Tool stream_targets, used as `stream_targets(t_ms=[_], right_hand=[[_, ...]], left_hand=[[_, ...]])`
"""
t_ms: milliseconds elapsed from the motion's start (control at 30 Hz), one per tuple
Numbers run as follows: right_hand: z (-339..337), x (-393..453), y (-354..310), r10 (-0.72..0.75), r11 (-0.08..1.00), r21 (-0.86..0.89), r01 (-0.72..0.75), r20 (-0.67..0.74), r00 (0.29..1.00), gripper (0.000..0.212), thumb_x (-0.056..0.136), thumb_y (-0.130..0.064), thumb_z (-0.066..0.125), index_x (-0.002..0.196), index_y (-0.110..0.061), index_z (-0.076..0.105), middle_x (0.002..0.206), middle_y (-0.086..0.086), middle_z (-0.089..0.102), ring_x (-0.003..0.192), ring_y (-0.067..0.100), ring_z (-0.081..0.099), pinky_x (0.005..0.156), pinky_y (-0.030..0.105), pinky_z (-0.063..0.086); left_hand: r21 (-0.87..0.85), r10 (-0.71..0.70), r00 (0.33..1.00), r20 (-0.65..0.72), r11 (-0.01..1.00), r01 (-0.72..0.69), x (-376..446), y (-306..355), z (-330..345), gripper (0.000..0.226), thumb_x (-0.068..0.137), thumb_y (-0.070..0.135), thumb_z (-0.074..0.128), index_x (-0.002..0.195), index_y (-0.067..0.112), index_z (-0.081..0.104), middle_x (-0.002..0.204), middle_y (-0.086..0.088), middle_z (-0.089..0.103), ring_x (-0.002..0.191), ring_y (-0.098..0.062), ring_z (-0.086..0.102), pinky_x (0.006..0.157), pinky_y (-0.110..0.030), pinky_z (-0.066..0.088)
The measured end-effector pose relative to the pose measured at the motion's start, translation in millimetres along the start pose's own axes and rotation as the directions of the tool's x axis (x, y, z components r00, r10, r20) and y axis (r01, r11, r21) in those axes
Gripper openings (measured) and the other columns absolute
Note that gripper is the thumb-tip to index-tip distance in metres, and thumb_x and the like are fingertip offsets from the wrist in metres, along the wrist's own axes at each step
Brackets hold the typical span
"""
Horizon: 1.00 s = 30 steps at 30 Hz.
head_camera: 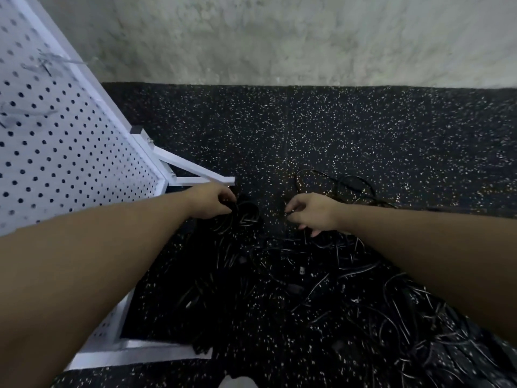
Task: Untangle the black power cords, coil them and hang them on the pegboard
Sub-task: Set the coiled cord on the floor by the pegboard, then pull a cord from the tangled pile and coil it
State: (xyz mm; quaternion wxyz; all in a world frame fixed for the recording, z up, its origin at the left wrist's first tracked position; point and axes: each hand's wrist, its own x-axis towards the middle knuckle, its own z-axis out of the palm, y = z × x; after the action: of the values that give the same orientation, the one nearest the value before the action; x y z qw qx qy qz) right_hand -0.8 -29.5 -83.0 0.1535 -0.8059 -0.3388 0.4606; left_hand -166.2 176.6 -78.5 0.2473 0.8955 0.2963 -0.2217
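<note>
A tangle of black power cords [321, 281] lies spread over the dark speckled floor below and between my arms. My left hand [212, 201] grips a small coil of black cord [246, 217] beside the pegboard's foot. My right hand [312, 211] pinches a stretch of black cord between thumb and fingers, its other fingers hanging loose above the pile. A loose loop of cord [335, 183] lies just beyond the right hand. The white pegboard [56, 141] stands at the left, tilted in this view, with metal hooks near its top.
The pegboard's white metal foot [195, 172] juts onto the floor close to my left hand, and its base frame [134, 351] runs along the lower left. A grey concrete wall [307, 37] closes off the far side. Black speckled rubber flooring [363, 130] stretches ahead.
</note>
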Motion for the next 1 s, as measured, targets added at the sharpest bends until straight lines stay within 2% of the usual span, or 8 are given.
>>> stream_targets(t_ms=[67,167,333,500,667,833,933,1000], right_hand=[[2,-1,1,-0.041,0.999,-0.030,0.041,0.006,0.999,0.011,0.100,-0.025,0.058,0.111,-0.026,0.062,0.122,0.011,0.066,0.101,0.024,0.068,0.061,0.024,0.056],[3,-11,2,-0.106,0.988,-0.114,0.108,0.024,0.994,0.015,0.099,-0.026,0.061,0.112,-0.026,0.067,0.119,0.001,0.068,0.103,0.019,0.064,0.086,0.028,0.054],[4,-38,4,-0.170,0.929,-0.324,0.178,0.054,0.984,0.032,0.095,-0.029,0.064,0.127,-0.031,0.063,0.128,-0.004,0.061,0.121,0.019,0.054,0.100,0.031,0.046],[5,-67,31,-0.115,0.726,-0.669,0.160,0.112,0.987,0.062,0.090,-0.042,0.066,0.146,-0.039,0.040,0.152,-0.004,0.039,0.141,0.025,0.032,0.110,0.048,0.038],[-5,-74,50,-0.193,0.648,-0.742,0.175,0.062,0.979,0.040,0.099,-0.024,0.053,0.137,-0.038,0.052,0.125,-0.002,0.060,0.132,0.019,0.040,0.099,0.039,0.038],[-3,-73,57,-0.123,0.526,-0.836,0.155,0.105,0.987,0.057,0.090,-0.046,0.065,0.140,-0.028,0.043,0.129,-0.003,0.057,0.134,0.021,0.035,0.117,0.061,0.020],[0,-75,62,-0.175,0.375,-0.908,0.187,0.129,0.976,0.034,0.098,-0.039,0.057,0.131,-0.030,0.059,0.133,-0.001,0.051,0.133,0.025,0.035,0.114,0.062,0.023],[-1,-78,64,-0.238,0.471,-0.850,0.237,0.136,0.962,0.027,0.099,-0.038,0.053,0.124,-0.033,0.062,0.131,-0.001,0.048,0.130,0.023,0.037,0.111,0.053,0.028]], left_hand=[[0.100,0.035,0.997,-0.062,0.995,-0.028,1,1,3,0.035,0.096,0.037,0.069,0.131,0.030,0.066,0.142,0.005,0.056,0.126,-0.020,0.055,0.102,-0.036,0.046],[0.247,0.110,0.980,-0.166,0.967,-0.067,-6,8,8,0.035,0.095,0.048,0.066,0.128,0.036,0.064,0.147,0.009,0.047,0.140,-0.019,0.040,0.115,-0.058,0.027],[0.307,0.358,0.927,-0.113,0.900,-0.310,-33,49,24,0.025,0.095,0.041,0.065,0.116,0.031,0.071,0.121,0.011,0.064,0.118,-0.013,0.057,0.111,-0.043,0.038],[0.227,0.310,0.949,0.059,0.921,-0.316,-49,92,46,0.031,0.095,0.033,0.066,0.125,0.026,0.068,0.125,0.005,0.067,0.113,-0.018,0.062,0.097,-0.037,0.051],[0.183,0.319,0.934,0.159,0.920,-0.345,-43,120,61,0.052,0.097,0.034,0.065,0.147,0.029,0.050,0.140,0.005,0.060,0.125,-0.019,0.058,0.103,-0.038,0.050],[0.135,0.331,0.923,0.194,0.923,-0.360,-31,137,68,0.060,0.096,0.030,0.065,0.152,0.029,0.043,0.140,0.003,0.059,0.124,-0.020,0.058,0.103,-0.036,0.048],[0.142,0.352,0.908,0.225,0.910,-0.388,-31,142,70,0.066,0.096,0.029,0.066,0.155,0.026,0.037,0.149,0.004,0.050,0.127,-0.019,0.055,0.105,-0.033,0.045],[0.153,0.384,0.897,0.218,0.894,-0.420,-35,144,70,0.065,0.096,0.027,0.067,0.154,0.024,0.039,0.151,0.006,0.041,0.125,-0.019,0.055,0.103,-0.033,0.046]])
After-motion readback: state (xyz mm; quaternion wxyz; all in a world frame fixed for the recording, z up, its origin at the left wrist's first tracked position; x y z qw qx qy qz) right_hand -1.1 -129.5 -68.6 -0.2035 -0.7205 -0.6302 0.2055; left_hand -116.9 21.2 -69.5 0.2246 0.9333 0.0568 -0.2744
